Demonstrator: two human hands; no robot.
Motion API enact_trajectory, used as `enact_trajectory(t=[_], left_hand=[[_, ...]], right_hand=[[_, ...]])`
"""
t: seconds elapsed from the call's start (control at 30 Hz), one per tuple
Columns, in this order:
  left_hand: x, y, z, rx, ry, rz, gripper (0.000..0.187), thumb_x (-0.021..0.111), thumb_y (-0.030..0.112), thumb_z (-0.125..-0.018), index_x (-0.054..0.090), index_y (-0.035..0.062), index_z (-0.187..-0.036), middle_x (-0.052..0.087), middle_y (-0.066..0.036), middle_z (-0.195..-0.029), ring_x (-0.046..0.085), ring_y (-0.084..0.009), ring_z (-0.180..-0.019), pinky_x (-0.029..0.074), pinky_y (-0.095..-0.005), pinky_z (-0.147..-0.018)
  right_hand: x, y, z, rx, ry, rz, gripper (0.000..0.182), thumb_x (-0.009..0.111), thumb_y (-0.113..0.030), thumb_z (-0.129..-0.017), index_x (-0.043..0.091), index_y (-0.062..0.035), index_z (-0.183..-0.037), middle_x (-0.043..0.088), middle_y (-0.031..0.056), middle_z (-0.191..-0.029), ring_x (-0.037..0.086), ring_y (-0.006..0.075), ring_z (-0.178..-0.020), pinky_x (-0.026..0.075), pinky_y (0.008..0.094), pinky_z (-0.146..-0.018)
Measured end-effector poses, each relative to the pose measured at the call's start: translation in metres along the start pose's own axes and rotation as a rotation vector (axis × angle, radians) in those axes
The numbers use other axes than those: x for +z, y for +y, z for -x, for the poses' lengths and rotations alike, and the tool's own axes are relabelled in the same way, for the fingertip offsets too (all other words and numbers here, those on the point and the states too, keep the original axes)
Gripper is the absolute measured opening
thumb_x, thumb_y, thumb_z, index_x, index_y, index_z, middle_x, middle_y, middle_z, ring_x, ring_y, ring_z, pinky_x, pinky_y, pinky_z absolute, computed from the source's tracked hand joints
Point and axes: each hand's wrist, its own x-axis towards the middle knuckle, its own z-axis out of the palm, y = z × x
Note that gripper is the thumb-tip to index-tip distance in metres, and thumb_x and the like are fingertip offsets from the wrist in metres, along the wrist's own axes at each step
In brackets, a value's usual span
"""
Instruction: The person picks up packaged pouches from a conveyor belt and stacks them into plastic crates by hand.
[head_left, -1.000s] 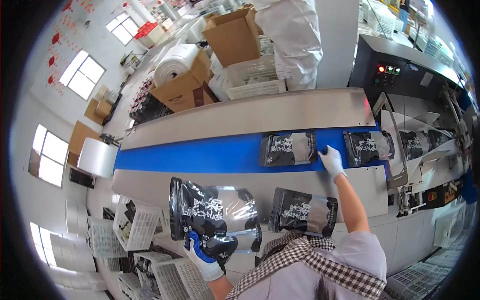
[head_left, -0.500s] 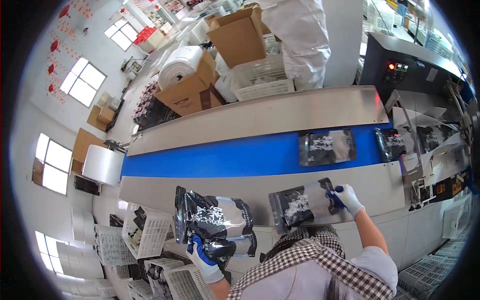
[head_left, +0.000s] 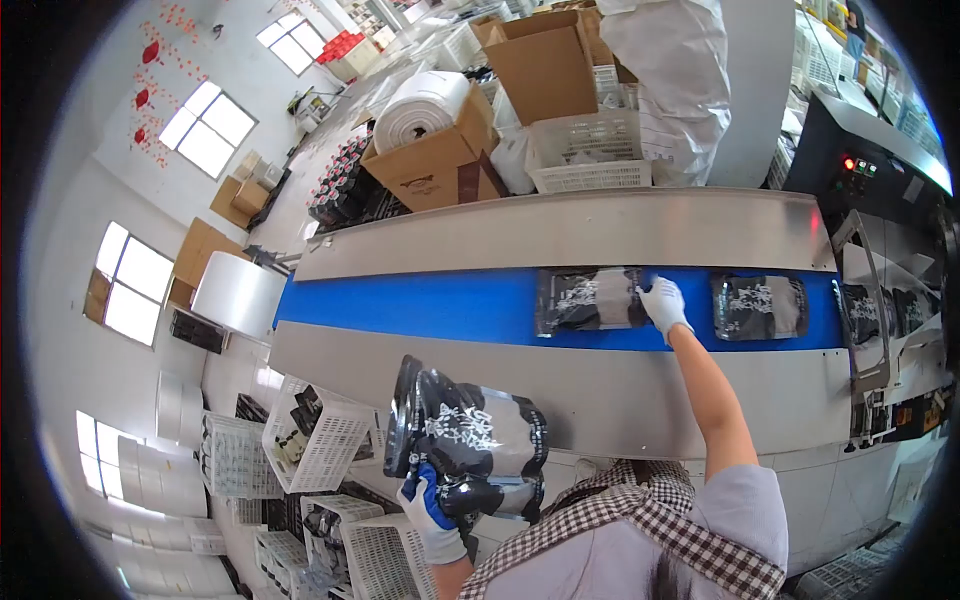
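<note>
My left hand (head_left: pixel 432 511), in a blue and white glove, grips a stack of black printed pouches (head_left: pixel 470 440) held upright in front of my chest. My right hand (head_left: pixel 662 302), in a white glove, reaches out over the blue conveyor belt (head_left: pixel 420 300) and rests on the right end of a black pouch (head_left: pixel 585 300) that lies flat on the belt. Another black pouch (head_left: pixel 758 306) lies on the belt just to the right of that hand. More pouches (head_left: pixel 890 310) sit further right at the machine's mouth.
Steel side plates (head_left: pixel 560 230) run along both sides of the belt. A black machine with red lights (head_left: pixel 860 165) stands at the right. Behind the belt are cardboard boxes (head_left: pixel 440 150), a white basket (head_left: pixel 590 150) and a person in white (head_left: pixel 670 70). White crates (head_left: pixel 310 440) stand at my lower left.
My right hand has carried a pouch from the near steel plate onto the blue belt and set it down flat. The pouches on the belt have travelled right. My left hand still holds its stack.
</note>
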Motion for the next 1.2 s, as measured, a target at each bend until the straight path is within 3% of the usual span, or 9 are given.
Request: enact_trajectory(t=[0.1, 0.17, 0.23, 0.33, 0.53, 0.77, 0.9, 0.97, 1.2], left_hand=[[0.005, 0.007, -0.004, -0.062, -0.022, 0.011, 0.022, 0.060, 0.007, -0.089, 0.056, -0.0068, -0.105, 0.062, -0.011, -0.099, 0.060, -0.0143, -0.084, 0.050, -0.0285, -0.070], [0.004, -0.002, -0.016, -0.038, -0.031, -0.038, 0.023, 0.059, 0.008, -0.089, 0.061, -0.0058, -0.107, 0.065, -0.009, -0.097, 0.063, -0.0165, -0.082, 0.053, -0.0292, -0.074], [0.015, -0.002, -0.024, -0.075, 0.000, 0.087, 0.018, 0.060, 0.004, -0.089, 0.056, -0.0080, -0.102, 0.063, -0.012, -0.099, 0.062, -0.0144, -0.083, 0.052, -0.0273, -0.072], [0.024, 0.000, -0.038, -0.142, -0.041, 0.187, 0.021, 0.060, 0.003, -0.088, 0.060, -0.0061, -0.107, 0.065, -0.012, -0.100, 0.064, -0.0166, -0.084, 0.053, -0.0290, -0.074], [0.038, 0.017, -0.057, -0.196, -0.198, 0.215, 0.020, 0.059, 0.010, -0.091, 0.063, -0.0046, -0.104, 0.066, -0.011, -0.095, 0.066, -0.0179, -0.078, 0.054, -0.0303, -0.068], [0.007, 0.013, -0.073, -0.204, -0.177, 0.285, 0.029, 0.056, 0.020, -0.094, 0.061, -0.0059, -0.107, 0.067, -0.013, -0.095, 0.067, -0.0215, -0.079, 0.055, -0.0325, -0.071], [-0.008, 0.016, -0.074, -0.212, -0.197, 0.275, 0.030, 0.055, 0.021, -0.094, 0.061, -0.0055, -0.108, 0.067, -0.013, -0.097, 0.067, -0.0219, -0.080, 0.055, -0.0326, -0.073], [-0.011, 0.023, -0.078, -0.196, -0.185, 0.299, 0.032, 0.055, 0.022, -0.094, 0.060, -0.0054, -0.109, 0.067, -0.014, -0.097, 0.067, -0.0220, -0.080, 0.055, -0.0324, -0.073], [-0.013, 0.011, -0.114, -0.251, -0.199, 0.425, 0.045, 0.049, 0.042, -0.095, 0.056, 0.0032, -0.117, 0.065, -0.012, -0.103, 0.065, -0.0250, -0.090, 0.054, -0.0385, -0.082]], right_hand=[[-0.022, -0.039, 0.057, -0.033, 0.144, -0.040, 0.047, 0.063, -0.044, -0.082, 0.063, 0.0012, -0.096, 0.066, 0.0207, -0.089, 0.063, 0.0385, -0.086, 0.050, 0.0454, -0.077], [-0.005, -0.049, 0.097, -0.056, -0.227, -0.286, 0.051, 0.063, -0.045, -0.084, 0.062, 0.0027, -0.103, 0.068, 0.0199, -0.092, 0.065, 0.0336, -0.086, 0.050, 0.0441, -0.080], [-0.018, -0.087, 0.135, 0.320, -1.028, -0.713, 0.049, 0.062, -0.042, -0.087, 0.062, 0.0028, -0.108, 0.068, 0.0173, -0.093, 0.066, 0.0257, -0.086, 0.052, 0.0379, -0.078], [0.028, -0.113, 0.163, 0.057, -0.923, -0.908, 0.036, 0.059, -0.032, -0.092, 0.063, 0.0022, -0.105, 0.067, 0.0097, -0.093, 0.063, 0.0145, -0.081, 0.051, 0.0276, -0.071], [0.069, -0.173, 0.136, 0.323, -0.805, -1.526, 0.015, 0.066, -0.013, -0.088, 0.066, -0.0016, -0.097, 0.061, -0.0021, -0.082, 0.053, 0.0062, -0.068, 0.044, 0.0217, -0.059], [0.164, -0.185, 0.026, 0.231, -0.760, -1.310, 0.015, 0.066, -0.018, -0.087, 0.070, -0.0049, -0.093, 0.067, 0.0031, -0.079, 0.060, 0.0110, -0.062, 0.046, 0.0247, -0.052], [0.201, -0.172, -0.032, 0.202, -0.253, -0.669, 0.015, 0.068, -0.018, -0.083, 0.072, -0.0067, -0.092, 0.069, 0.0049, -0.079, 0.064, 0.0139, -0.069, 0.052, 0.0278, -0.060], [0.221, -0.156, -0.052, 0.247, -0.207, -0.801, 0.015, 0.068, -0.019, -0.081, 0.072, -0.0074, -0.090, 0.069, 0.0042, -0.079, 0.064, 0.0140, -0.069, 0.051, 0.0298, -0.061], [0.134, -0.145, 0.054, -0.184, 0.179, -0.412, 0.028, 0.068, -0.028, -0.083, 0.062, -0.0010, -0.084, 0.066, 0.0146, -0.075, 0.063, 0.0303, -0.068, 0.050, 0.0397, -0.065]])
